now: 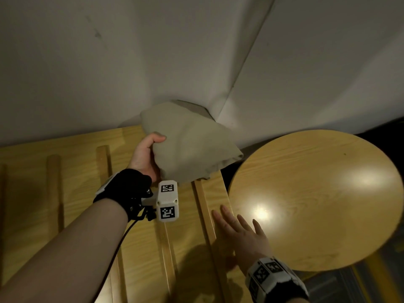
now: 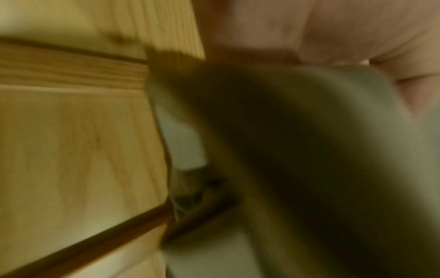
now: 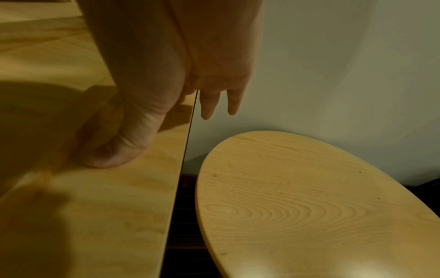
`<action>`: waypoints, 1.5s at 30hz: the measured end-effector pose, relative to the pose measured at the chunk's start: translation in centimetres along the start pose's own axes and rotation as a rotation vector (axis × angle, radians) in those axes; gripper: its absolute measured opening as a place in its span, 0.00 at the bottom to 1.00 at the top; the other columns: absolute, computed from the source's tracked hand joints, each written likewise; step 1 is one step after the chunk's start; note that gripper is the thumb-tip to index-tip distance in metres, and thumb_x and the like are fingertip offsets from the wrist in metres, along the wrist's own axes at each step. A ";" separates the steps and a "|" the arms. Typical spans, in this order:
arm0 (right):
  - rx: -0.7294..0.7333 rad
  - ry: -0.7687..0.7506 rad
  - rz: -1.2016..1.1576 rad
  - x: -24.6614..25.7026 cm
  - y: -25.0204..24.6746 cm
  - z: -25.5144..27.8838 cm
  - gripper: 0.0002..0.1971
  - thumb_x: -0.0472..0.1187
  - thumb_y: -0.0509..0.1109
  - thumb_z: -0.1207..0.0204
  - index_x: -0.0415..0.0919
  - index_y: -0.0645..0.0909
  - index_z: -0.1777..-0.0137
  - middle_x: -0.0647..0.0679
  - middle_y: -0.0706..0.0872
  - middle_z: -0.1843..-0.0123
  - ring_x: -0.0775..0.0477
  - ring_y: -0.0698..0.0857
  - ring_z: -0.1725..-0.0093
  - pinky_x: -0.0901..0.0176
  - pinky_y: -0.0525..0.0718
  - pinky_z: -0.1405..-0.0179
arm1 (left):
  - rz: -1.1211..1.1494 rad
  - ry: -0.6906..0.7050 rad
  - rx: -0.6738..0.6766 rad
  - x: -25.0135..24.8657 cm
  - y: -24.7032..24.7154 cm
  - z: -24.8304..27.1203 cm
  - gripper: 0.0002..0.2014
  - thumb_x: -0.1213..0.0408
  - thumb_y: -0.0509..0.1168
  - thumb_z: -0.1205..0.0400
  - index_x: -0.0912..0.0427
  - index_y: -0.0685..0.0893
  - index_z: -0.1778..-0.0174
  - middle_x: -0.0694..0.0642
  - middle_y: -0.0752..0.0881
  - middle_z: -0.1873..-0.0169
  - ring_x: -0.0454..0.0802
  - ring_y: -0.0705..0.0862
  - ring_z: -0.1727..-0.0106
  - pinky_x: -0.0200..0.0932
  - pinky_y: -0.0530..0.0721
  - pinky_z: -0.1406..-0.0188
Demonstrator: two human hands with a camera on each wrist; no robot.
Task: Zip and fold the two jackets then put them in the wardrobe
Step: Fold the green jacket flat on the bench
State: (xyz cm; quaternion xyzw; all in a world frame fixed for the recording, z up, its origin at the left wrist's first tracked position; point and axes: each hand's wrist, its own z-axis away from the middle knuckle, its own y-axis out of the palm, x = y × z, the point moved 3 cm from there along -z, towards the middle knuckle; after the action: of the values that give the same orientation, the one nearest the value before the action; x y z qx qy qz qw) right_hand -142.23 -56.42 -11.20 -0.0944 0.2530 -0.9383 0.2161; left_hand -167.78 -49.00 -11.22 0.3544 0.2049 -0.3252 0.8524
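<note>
A folded beige jacket point(image 1: 188, 143) is held up near the wall corner, above the pale wooden wardrobe point(image 1: 72, 193). My left hand point(image 1: 146, 154) grips its left side, thumb over the top of the fold. The left wrist view is blurred: the jacket point(image 2: 309, 150) fills its right side under my palm. My right hand point(image 1: 238, 228) lies flat with straight fingers on the wardrobe's right edge, holding nothing. In the right wrist view the thumb point(image 3: 123, 146) presses on the wood while the fingers point(image 3: 209, 105) reach past the edge. Only one jacket shows.
A round wooden tabletop point(image 1: 317, 200) stands just right of the wardrobe, with a dark gap between them. White walls point(image 1: 109, 62) meet in a corner behind the jacket. Raised wooden slats point(image 1: 54, 186) run across the wardrobe panel.
</note>
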 end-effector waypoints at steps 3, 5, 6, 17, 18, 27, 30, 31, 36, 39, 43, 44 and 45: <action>0.004 0.000 -0.013 0.1 0.1 0.0 0.57 0.45 0.70 0.24 0.58 0.13 0.34 0.62 0.17 0.28 0.45 0.39 0.17 0.39 0.39 0.19 | -0.029 -0.014 -0.051 0.6 -0.7 -0.1 0.13 0.58 0.60 0.24 0.53 0.86 0.48 0.52 0.92 0.60 0.52 0.90 0.62 0.45 0.82 0.61; 0.001 -0.003 -0.020 0.2 0.0 0.1 0.56 0.45 0.69 0.24 0.58 0.14 0.34 0.61 0.17 0.27 0.45 0.39 0.17 0.39 0.39 0.19 | -0.066 -0.027 -0.077 1.0 -1.3 0.0 0.11 0.59 0.60 0.24 0.53 0.86 0.51 0.53 0.92 0.62 0.52 0.89 0.62 0.46 0.80 0.61; 0.001 -0.003 -0.020 0.3 -0.1 0.1 0.56 0.45 0.69 0.24 0.58 0.14 0.34 0.61 0.17 0.27 0.45 0.39 0.17 0.39 0.39 0.19 | -0.082 -0.031 -0.081 1.1 -1.6 0.1 0.11 0.60 0.60 0.24 0.53 0.86 0.52 0.53 0.92 0.63 0.52 0.88 0.61 0.46 0.80 0.61; 0.018 -0.020 -0.022 0.2 -0.2 0.0 0.54 0.44 0.68 0.23 0.58 0.14 0.34 0.61 0.16 0.30 0.45 0.38 0.17 0.39 0.39 0.19 | -0.006 0.011 0.022 0.3 -0.5 -0.4 0.16 0.61 0.59 0.29 0.55 0.85 0.48 0.54 0.91 0.59 0.52 0.89 0.62 0.46 0.85 0.61; 0.011 -0.020 -0.015 0.1 -0.1 -0.1 0.55 0.44 0.68 0.22 0.60 0.13 0.34 0.61 0.16 0.30 0.45 0.38 0.17 0.40 0.39 0.19 | -0.002 0.010 0.042 0.2 -0.1 -0.4 0.19 0.62 0.60 0.32 0.56 0.85 0.46 0.54 0.90 0.58 0.53 0.89 0.60 0.47 0.84 0.58; 0.015 -0.033 -0.009 -0.2 0.2 -0.3 0.56 0.44 0.68 0.23 0.63 0.13 0.36 0.62 0.16 0.29 0.45 0.38 0.17 0.39 0.39 0.19 | 0.001 0.025 0.109 -1.2 0.7 -1.3 0.22 0.47 0.78 0.40 0.50 0.91 0.51 0.53 0.91 0.51 0.51 0.91 0.53 0.45 0.88 0.65; 0.011 -0.034 -0.010 -0.2 0.2 -0.3 0.56 0.43 0.68 0.23 0.62 0.13 0.36 0.62 0.16 0.29 0.45 0.39 0.17 0.40 0.40 0.19 | -0.025 -0.025 0.125 -1.1 0.6 -1.5 0.25 0.50 0.80 0.41 0.51 0.89 0.49 0.54 0.91 0.50 0.52 0.91 0.53 0.47 0.88 0.67; 0.012 -0.035 -0.012 -0.2 0.1 -0.3 0.56 0.43 0.68 0.23 0.62 0.13 0.36 0.63 0.16 0.29 0.45 0.39 0.17 0.39 0.40 0.19 | -0.040 -0.031 0.127 -1.0 0.4 -1.7 0.23 0.53 0.78 0.39 0.52 0.88 0.47 0.55 0.91 0.50 0.53 0.91 0.53 0.47 0.88 0.66; 0.005 -0.035 -0.007 -0.2 0.2 -0.3 0.58 0.45 0.70 0.25 0.62 0.12 0.37 0.63 0.15 0.29 0.45 0.40 0.17 0.40 0.41 0.19 | -0.014 -0.014 0.056 -0.9 0.5 -2.2 0.13 0.60 0.67 0.33 0.55 0.89 0.54 0.55 0.91 0.61 0.54 0.90 0.65 0.45 0.87 0.68; 0.000 -0.040 -0.012 -0.3 0.2 -0.3 0.58 0.46 0.71 0.25 0.63 0.12 0.37 0.64 0.15 0.30 0.45 0.41 0.17 0.40 0.41 0.19 | 0.010 -0.003 0.036 -1.1 0.6 -2.5 0.13 0.61 0.61 0.30 0.56 0.88 0.55 0.55 0.90 0.64 0.53 0.89 0.68 0.44 0.87 0.67; 0.002 -0.038 -0.005 -0.3 0.2 -0.3 0.59 0.45 0.71 0.26 0.65 0.12 0.38 0.64 0.15 0.30 0.45 0.41 0.17 0.40 0.42 0.19 | 0.047 0.016 0.053 -1.5 0.8 -2.5 0.15 0.62 0.56 0.29 0.57 0.87 0.55 0.55 0.90 0.65 0.54 0.89 0.68 0.44 0.87 0.67; -0.002 -0.038 -0.005 -0.3 0.2 -0.3 0.59 0.45 0.71 0.25 0.65 0.12 0.38 0.63 0.15 0.30 0.46 0.41 0.17 0.40 0.42 0.19 | 0.049 0.020 0.053 -1.5 1.0 -2.5 0.15 0.63 0.55 0.28 0.57 0.86 0.56 0.55 0.90 0.66 0.53 0.88 0.69 0.44 0.87 0.67; -0.005 -0.039 -0.010 -0.4 0.1 -0.3 0.58 0.44 0.70 0.25 0.64 0.12 0.38 0.63 0.15 0.29 0.46 0.42 0.16 0.40 0.42 0.19 | 0.052 0.022 0.055 -1.6 1.2 -2.5 0.15 0.63 0.54 0.28 0.57 0.86 0.56 0.55 0.90 0.66 0.53 0.88 0.69 0.43 0.87 0.67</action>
State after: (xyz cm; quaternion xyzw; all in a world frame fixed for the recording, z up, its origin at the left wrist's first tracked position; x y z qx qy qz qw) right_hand -141.95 -56.22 -11.57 -0.1143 0.2508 -0.9367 0.2161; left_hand -168.34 -45.86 -11.36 0.3863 0.1959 -0.3045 0.8483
